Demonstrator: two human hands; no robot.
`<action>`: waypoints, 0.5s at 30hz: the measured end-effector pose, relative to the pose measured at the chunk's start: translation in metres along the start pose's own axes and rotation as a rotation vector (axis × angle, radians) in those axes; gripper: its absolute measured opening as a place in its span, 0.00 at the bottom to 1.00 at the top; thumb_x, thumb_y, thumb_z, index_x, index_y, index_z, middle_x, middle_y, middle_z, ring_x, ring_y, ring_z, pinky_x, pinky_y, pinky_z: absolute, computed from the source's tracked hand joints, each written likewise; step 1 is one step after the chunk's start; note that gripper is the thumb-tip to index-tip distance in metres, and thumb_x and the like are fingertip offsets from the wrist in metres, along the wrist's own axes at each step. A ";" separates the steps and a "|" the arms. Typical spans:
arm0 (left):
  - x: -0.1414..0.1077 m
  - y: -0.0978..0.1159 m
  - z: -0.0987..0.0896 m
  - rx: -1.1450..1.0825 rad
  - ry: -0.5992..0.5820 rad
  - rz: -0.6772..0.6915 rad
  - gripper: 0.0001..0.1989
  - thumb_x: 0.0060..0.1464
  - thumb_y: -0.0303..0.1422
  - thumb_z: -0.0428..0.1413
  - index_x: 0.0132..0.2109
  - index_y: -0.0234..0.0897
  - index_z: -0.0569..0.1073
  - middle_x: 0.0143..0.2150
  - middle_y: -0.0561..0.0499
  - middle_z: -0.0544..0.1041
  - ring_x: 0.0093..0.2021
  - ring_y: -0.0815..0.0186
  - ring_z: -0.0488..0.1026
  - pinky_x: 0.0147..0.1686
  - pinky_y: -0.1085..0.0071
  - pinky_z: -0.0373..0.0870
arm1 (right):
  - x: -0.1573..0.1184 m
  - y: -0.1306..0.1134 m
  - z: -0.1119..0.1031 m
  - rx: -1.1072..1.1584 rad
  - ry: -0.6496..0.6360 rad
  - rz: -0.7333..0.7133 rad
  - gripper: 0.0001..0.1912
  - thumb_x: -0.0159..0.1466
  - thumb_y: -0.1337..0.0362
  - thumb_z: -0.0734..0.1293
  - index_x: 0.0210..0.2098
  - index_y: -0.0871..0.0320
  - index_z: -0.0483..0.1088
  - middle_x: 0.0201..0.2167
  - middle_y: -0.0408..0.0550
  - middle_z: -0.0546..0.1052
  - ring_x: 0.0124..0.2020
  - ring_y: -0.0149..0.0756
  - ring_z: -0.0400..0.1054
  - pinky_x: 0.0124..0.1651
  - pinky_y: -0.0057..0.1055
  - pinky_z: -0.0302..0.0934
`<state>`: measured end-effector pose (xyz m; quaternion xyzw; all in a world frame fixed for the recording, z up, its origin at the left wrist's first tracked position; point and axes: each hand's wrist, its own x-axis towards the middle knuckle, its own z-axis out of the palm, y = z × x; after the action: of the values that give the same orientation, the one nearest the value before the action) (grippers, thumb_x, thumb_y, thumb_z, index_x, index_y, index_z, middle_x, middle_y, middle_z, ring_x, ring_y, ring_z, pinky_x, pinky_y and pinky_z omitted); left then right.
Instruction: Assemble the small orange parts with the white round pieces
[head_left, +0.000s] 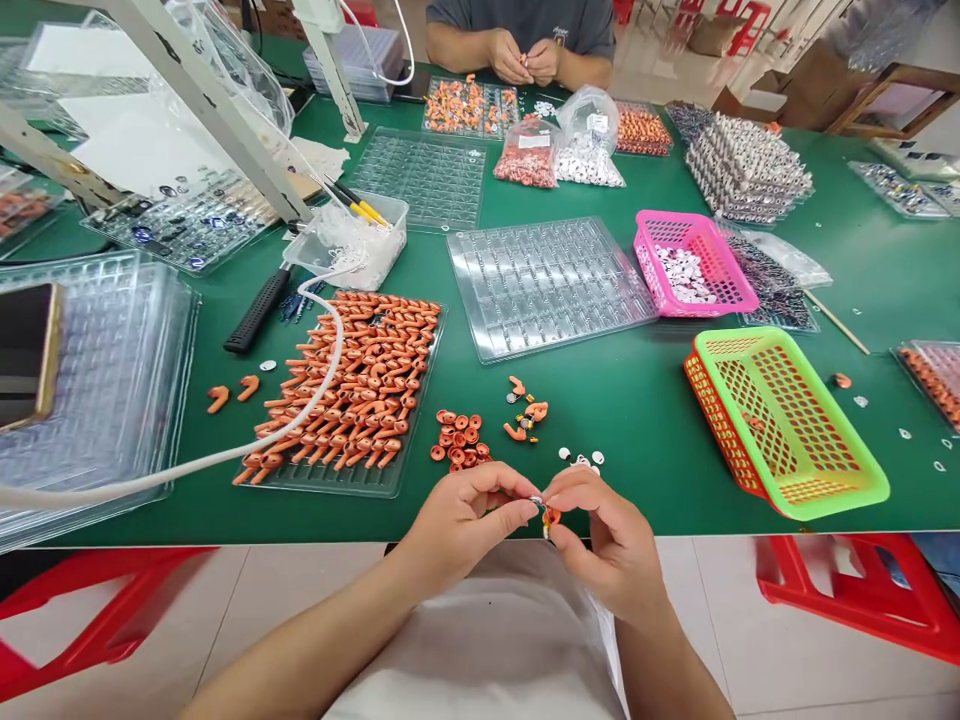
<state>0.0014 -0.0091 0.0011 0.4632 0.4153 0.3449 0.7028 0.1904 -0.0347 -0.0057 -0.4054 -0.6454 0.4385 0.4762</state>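
Close above the table's front edge, my left hand [480, 520] pinches a small round silver part [535, 500] between thumb and finger. My right hand [604, 535] is closed on an orange earbud shell [552, 517] with a yellowish part at its lower end. The two pieces sit very close together; my fingertips hide how they join. Just beyond my hands lie loose orange round caps [459, 437], a few orange earbud pieces with small parts [525, 411], and small white discs [581, 459].
A tray of orange earbud shells [352, 390] stands left, crossed by a white cable [330, 370]. Ahead is a clear plastic tray [547, 285]. Right are a pink basket [694, 262] and a green basket [787, 420]. Across the table a co-worker's hands [525, 58] hold something small.
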 end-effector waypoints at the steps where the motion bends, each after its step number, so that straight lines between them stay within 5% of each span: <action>1: -0.001 0.001 0.001 0.074 0.019 0.056 0.03 0.56 0.31 0.61 0.36 0.36 0.79 0.33 0.50 0.78 0.34 0.69 0.74 0.36 0.75 0.71 | -0.002 0.001 -0.001 0.025 -0.005 0.022 0.14 0.62 0.73 0.65 0.44 0.52 0.71 0.37 0.47 0.76 0.39 0.39 0.70 0.44 0.40 0.65; 6: -0.004 0.007 0.008 0.383 0.021 0.295 0.05 0.55 0.24 0.59 0.37 0.36 0.79 0.36 0.50 0.82 0.37 0.67 0.77 0.40 0.73 0.72 | -0.007 -0.003 -0.009 0.103 0.001 0.127 0.18 0.63 0.65 0.65 0.53 0.53 0.67 0.49 0.53 0.74 0.52 0.46 0.67 0.54 0.45 0.62; 15: -0.001 0.008 0.022 0.577 0.131 0.541 0.08 0.55 0.21 0.58 0.40 0.36 0.77 0.33 0.52 0.82 0.32 0.70 0.77 0.35 0.75 0.72 | -0.001 -0.002 -0.012 -0.125 -0.033 0.046 0.11 0.63 0.72 0.67 0.43 0.53 0.69 0.34 0.45 0.73 0.35 0.34 0.67 0.38 0.33 0.64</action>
<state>0.0202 -0.0150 0.0132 0.7112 0.4023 0.4154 0.3996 0.2016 -0.0339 -0.0019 -0.4418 -0.6699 0.4147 0.4291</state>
